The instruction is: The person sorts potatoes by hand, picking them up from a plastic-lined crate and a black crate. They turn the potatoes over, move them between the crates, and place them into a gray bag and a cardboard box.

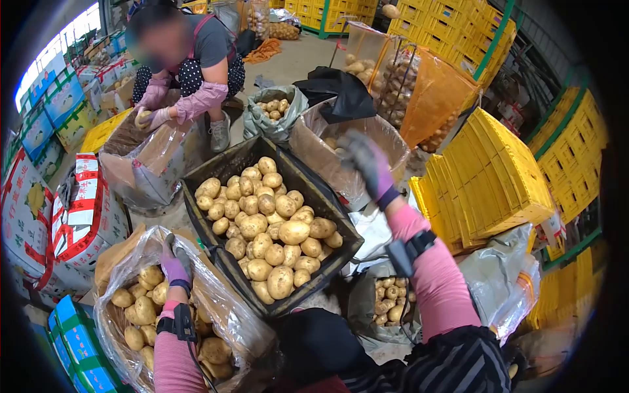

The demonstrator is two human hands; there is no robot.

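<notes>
A dark crate (354, 243) heaped with potatoes (260, 205) stands in front of me. My left hand (175, 265), in a purple and grey glove, lies with fingers stretched at the inner side of a plastic-lined carton (108, 272) with larger potatoes (145, 308) in it. My right hand (368, 164), gloved alike and blurred by motion, reaches out over another lined carton (311, 141); its fingers look extended, and no object shows in them. Beyond it, a single potato (390, 11) appears in mid-air near the tall sacks.
A person (196, 59) crouches opposite, gloved hands at a lined carton (147, 164). Potatoes fill a grey sack (275, 111) and another sack (393, 301) by my right side. Stacked yellow crates (485, 177) stand right; printed cartons (85, 209) line the left. An orange mesh sack (436, 98) stands behind.
</notes>
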